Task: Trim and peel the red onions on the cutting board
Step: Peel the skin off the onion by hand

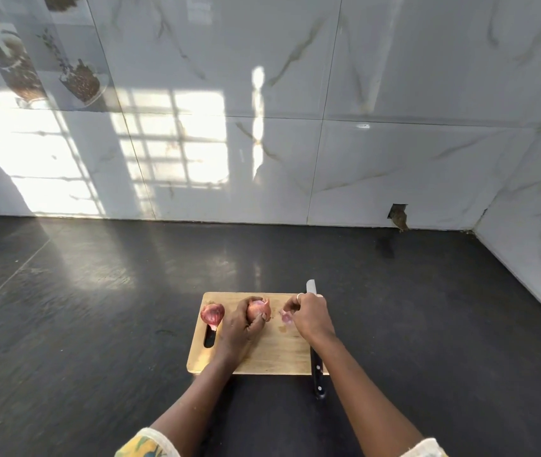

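Note:
A wooden cutting board (272, 354) lies on the dark counter in front of me. My left hand (239, 324) grips a red onion (257, 309) on the board, fingers curled round it. To its left a second red onion (212, 314) rests near the board's slot handle. My right hand (308, 313) pinches a pale pink piece of onion skin (285, 316) just right of the held onion. A knife lies along the board's right edge, its black handle (317, 377) sticking out toward me and its blade tip (311, 286) beyond my right hand.
The dark counter (97, 308) stretches wide to the left and right of the board. A white marble-tiled wall (295, 127) stands behind, meeting a side wall at the right corner. A small hole (399, 216) shows low in the back wall.

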